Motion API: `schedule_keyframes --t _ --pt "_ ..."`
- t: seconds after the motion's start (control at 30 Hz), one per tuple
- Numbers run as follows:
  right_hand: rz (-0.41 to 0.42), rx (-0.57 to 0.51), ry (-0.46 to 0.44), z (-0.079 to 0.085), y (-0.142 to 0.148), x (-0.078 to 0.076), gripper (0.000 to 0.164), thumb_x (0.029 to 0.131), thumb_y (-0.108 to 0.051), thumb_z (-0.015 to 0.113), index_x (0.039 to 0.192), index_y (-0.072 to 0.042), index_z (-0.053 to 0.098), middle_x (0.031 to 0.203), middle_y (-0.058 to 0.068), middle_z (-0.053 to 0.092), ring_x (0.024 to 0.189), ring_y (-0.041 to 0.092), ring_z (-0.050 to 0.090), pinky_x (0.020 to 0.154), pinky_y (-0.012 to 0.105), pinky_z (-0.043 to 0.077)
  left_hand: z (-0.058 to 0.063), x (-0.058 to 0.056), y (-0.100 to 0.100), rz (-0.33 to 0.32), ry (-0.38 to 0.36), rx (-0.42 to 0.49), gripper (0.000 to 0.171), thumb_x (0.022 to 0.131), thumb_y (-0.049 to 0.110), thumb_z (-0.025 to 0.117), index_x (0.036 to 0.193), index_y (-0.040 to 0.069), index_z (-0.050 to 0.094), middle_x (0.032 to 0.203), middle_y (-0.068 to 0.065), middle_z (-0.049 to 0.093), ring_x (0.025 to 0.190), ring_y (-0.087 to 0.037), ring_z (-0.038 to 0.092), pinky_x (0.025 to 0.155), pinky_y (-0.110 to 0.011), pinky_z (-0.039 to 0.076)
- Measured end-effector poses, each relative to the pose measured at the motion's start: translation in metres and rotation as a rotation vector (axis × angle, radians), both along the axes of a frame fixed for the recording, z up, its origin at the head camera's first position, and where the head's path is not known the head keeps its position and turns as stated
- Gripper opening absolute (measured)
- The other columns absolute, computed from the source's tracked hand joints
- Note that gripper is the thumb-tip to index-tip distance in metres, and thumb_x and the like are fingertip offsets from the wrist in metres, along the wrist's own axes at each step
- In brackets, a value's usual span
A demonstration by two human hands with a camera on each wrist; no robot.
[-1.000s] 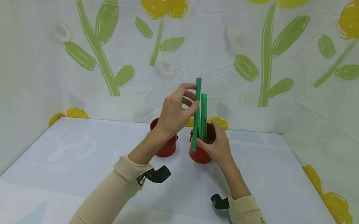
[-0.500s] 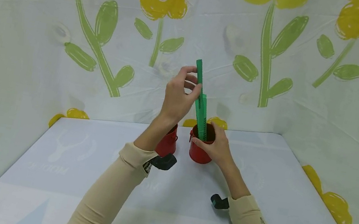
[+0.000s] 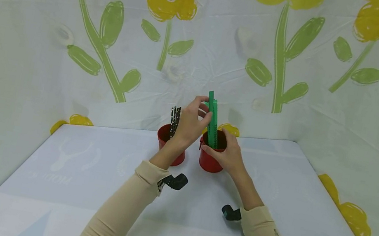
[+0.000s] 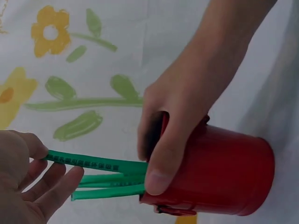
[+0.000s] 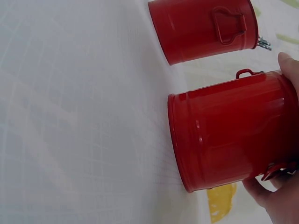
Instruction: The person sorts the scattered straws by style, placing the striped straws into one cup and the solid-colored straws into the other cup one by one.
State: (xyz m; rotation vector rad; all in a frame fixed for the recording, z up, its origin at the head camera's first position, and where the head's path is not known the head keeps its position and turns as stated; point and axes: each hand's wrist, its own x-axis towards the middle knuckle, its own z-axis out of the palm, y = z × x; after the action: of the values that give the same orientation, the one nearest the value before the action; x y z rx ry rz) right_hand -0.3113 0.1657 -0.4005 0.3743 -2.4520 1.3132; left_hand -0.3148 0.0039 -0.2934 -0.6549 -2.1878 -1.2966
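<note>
My left hand (image 3: 190,124) pinches a green wrapped straw (image 4: 88,161) with dark printing near its upper end. The straw's lower end goes in at the mouth of the right red bucket (image 3: 210,163). Several more green wrapped straws (image 4: 110,190) lean in that bucket beside it. My right hand (image 3: 230,154) grips the bucket at its rim, thumb on the near side and fingers round the far side, as the left wrist view shows. The straws' bottoms are hidden inside the bucket, which stands upright on the table.
A second red bucket (image 3: 178,160) stands just to the left, partly behind my left forearm. Black straws with white spots (image 3: 174,121) stick up from it. Both buckets are near the back edge of the white table (image 3: 92,160), before a flowered cloth wall (image 3: 222,35).
My left hand rose with the green straw, then came down, its lower end now in the right bucket. The spotted straws came into view. My right hand stayed on the bucket.
</note>
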Motion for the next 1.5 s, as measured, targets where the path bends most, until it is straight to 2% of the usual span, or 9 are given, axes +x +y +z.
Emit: schedule_keyframes --t 0.17,0.37,0.47,0.77,1.0,1.13,1.23,1.37,1.5 --pt "-0.002 0.010 0.000 0.000 0.000 0.001 0.073 0.079 -0.042 0.080 0.136 -0.016 0.044 0.130 0.006 0.053 0.123 0.024 0.050 0.094 0.049 0.055 -0.012 0.001 0.004 -0.012 -0.052 -0.026 0.036 0.095 0.010 0.062 0.130 0.009 0.053 0.099 -0.011 0.067 0.084 -0.022 0.070 0.068 -0.029 0.061" --pt "-0.009 0.015 -0.005 0.001 0.000 0.001 0.072 0.079 -0.042 0.081 0.136 -0.017 0.044 0.129 0.006 0.053 0.123 0.024 0.050 0.095 0.049 0.055 -0.018 0.002 0.006 -0.018 -0.080 -0.048 0.037 0.095 0.010 0.062 0.131 0.009 0.052 0.097 -0.011 0.068 0.082 -0.023 0.071 0.068 -0.029 0.061" --pt "-0.008 0.020 -0.008 0.002 0.000 0.002 0.072 0.079 -0.043 0.080 0.136 -0.018 0.044 0.130 0.006 0.052 0.123 0.024 0.050 0.095 0.049 0.054 -0.021 0.004 0.005 -0.011 -0.094 -0.054 0.038 0.095 0.011 0.062 0.131 0.008 0.052 0.097 -0.011 0.068 0.082 -0.022 0.071 0.069 -0.028 0.061" --pt "-0.004 0.014 0.005 0.001 0.001 0.002 0.072 0.079 -0.042 0.080 0.136 -0.017 0.045 0.130 0.006 0.053 0.123 0.025 0.051 0.096 0.050 0.054 -0.033 0.011 -0.005 -0.012 -0.126 -0.051 0.036 0.096 0.013 0.061 0.130 0.010 0.053 0.093 -0.009 0.066 0.076 -0.022 0.070 0.059 -0.022 0.058" --pt "-0.012 0.018 -0.013 0.002 0.005 0.004 0.073 0.079 -0.043 0.080 0.137 -0.016 0.045 0.129 0.008 0.053 0.122 0.026 0.051 0.097 0.051 0.053 -0.050 0.025 -0.014 -0.058 -0.142 -0.097 0.033 0.095 0.017 0.064 0.126 0.010 0.056 0.089 -0.007 0.067 0.068 -0.017 0.066 0.054 -0.019 0.055" --pt "-0.026 0.022 -0.024 0.001 0.006 0.003 0.077 0.079 -0.047 0.079 0.140 -0.017 0.042 0.131 0.008 0.052 0.123 0.026 0.051 0.096 0.051 0.053 -0.063 0.035 -0.022 -0.083 -0.110 -0.162 0.034 0.093 0.019 0.066 0.123 0.005 0.059 0.092 -0.007 0.068 0.071 -0.017 0.065 0.062 -0.019 0.056" --pt "-0.025 0.023 -0.033 0.001 0.006 0.002 0.078 0.079 -0.048 0.078 0.140 -0.017 0.042 0.132 0.008 0.052 0.123 0.027 0.051 0.096 0.052 0.053 -0.076 0.046 -0.032 -0.077 -0.099 -0.223 0.033 0.091 0.020 0.068 0.120 0.006 0.061 0.094 -0.007 0.069 0.073 -0.015 0.063 0.067 -0.019 0.056" --pt "-0.005 0.039 -0.069 0.000 0.009 0.004 0.084 0.078 -0.052 0.077 0.143 -0.016 0.039 0.135 0.009 0.051 0.126 0.028 0.050 0.096 0.052 0.053 -0.093 0.061 -0.048 -0.035 -0.155 -0.306 0.031 0.089 0.022 0.072 0.117 0.013 0.062 0.095 -0.005 0.069 0.074 -0.011 0.058 0.067 -0.017 0.053" --pt "-0.009 0.050 -0.105 0.001 0.015 0.007 0.099 0.077 -0.053 0.078 0.152 -0.013 0.027 0.143 0.011 0.045 0.131 0.031 0.046 0.097 0.055 0.052 -0.097 0.071 -0.058 -0.029 -0.203 -0.353 0.032 0.087 0.024 0.074 0.115 0.015 0.062 0.097 -0.006 0.067 0.079 -0.012 0.058 0.069 -0.017 0.052"
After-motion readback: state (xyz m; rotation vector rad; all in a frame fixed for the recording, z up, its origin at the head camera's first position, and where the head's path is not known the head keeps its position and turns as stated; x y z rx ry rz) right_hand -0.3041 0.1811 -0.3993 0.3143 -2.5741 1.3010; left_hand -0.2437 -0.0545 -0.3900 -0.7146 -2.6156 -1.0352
